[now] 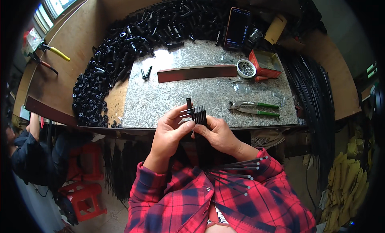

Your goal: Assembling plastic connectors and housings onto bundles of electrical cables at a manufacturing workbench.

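Head view: I find both hands raised together at the near edge of the slab (172, 98). The left hand (165, 130) pinches a short black tube (189, 101), which stands roughly upright by the index finger; the exact contact is partly hidden. The right hand (219, 136) is closed on a bundle of black rods (201, 117), thumb pressed against it, just beside the tube. I note thin wires (185, 113) crossing at the fingertips. Pale-tipped rod ends (240, 176) fan out before the plaid shirt (172, 205).

On the slab I record green-handled pliers (253, 103) at right, a strip (196, 74) lying crosswise, a cup (240, 74) of metal bits touching or nearly touching it, and a red box (262, 66) beside the cup. Black parts (132, 44) are heaped behind and to the left.
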`<move>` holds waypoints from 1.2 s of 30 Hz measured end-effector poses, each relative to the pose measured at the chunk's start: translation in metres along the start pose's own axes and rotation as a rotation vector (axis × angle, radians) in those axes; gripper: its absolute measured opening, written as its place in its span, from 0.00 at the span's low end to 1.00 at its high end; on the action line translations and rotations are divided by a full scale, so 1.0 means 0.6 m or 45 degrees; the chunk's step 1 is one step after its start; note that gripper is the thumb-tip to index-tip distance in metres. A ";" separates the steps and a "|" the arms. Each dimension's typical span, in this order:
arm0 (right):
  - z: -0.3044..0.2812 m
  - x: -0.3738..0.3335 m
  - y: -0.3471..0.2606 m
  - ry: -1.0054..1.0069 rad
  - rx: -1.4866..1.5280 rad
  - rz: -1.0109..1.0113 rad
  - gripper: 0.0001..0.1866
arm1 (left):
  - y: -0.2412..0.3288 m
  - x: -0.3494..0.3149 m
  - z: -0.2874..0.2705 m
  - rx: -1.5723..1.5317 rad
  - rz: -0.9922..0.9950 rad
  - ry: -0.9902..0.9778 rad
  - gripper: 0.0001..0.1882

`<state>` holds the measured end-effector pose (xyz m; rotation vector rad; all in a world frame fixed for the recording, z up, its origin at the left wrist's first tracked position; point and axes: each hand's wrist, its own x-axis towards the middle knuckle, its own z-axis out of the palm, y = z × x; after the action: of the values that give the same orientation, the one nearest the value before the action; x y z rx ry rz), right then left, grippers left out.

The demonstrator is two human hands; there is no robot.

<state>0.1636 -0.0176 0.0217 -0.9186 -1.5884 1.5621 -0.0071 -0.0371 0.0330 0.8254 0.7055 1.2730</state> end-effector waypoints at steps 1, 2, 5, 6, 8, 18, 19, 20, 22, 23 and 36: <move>0.000 -0.001 -0.002 0.014 -0.006 -0.008 0.10 | -0.001 -0.002 0.008 0.095 0.038 0.035 0.21; 0.001 -0.002 -0.003 -0.027 -0.047 0.039 0.10 | -0.010 -0.002 0.013 0.118 0.099 0.125 0.20; 0.007 0.001 -0.006 -0.060 -0.175 -0.032 0.11 | -0.032 0.000 0.030 0.039 0.221 0.258 0.17; 0.006 0.001 -0.008 -0.073 -0.200 -0.012 0.11 | -0.032 -0.001 0.031 -0.024 0.214 0.229 0.15; -0.003 -0.001 -0.010 -0.070 -0.233 0.002 0.11 | -0.037 -0.002 0.033 -0.052 0.226 0.200 0.15; -0.168 0.052 -0.116 -0.107 -1.139 -0.396 0.10 | -0.042 0.005 0.029 -0.126 0.219 0.237 0.15; -0.195 0.075 -0.114 0.122 -1.280 -0.630 0.10 | -0.044 0.005 0.027 -0.127 0.223 0.234 0.15; -0.235 0.108 -0.109 0.277 -1.558 -0.794 0.12 | -0.045 0.007 0.027 -0.120 0.218 0.230 0.15; -0.308 0.150 -0.124 0.321 -2.179 -0.692 0.24 | -0.042 0.009 0.032 -0.116 0.211 0.219 0.14; -0.342 0.160 -0.130 0.239 -2.394 -0.621 0.33 | -0.042 0.011 0.038 -0.122 0.217 0.200 0.14; -0.415 0.255 -0.124 0.062 -2.599 -0.140 0.37 | -0.038 0.007 0.042 -0.170 0.167 0.209 0.12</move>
<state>0.3053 0.2367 0.1006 -1.5680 -2.7939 -0.7682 0.0264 -0.0386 0.0273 0.6718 0.6973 1.5020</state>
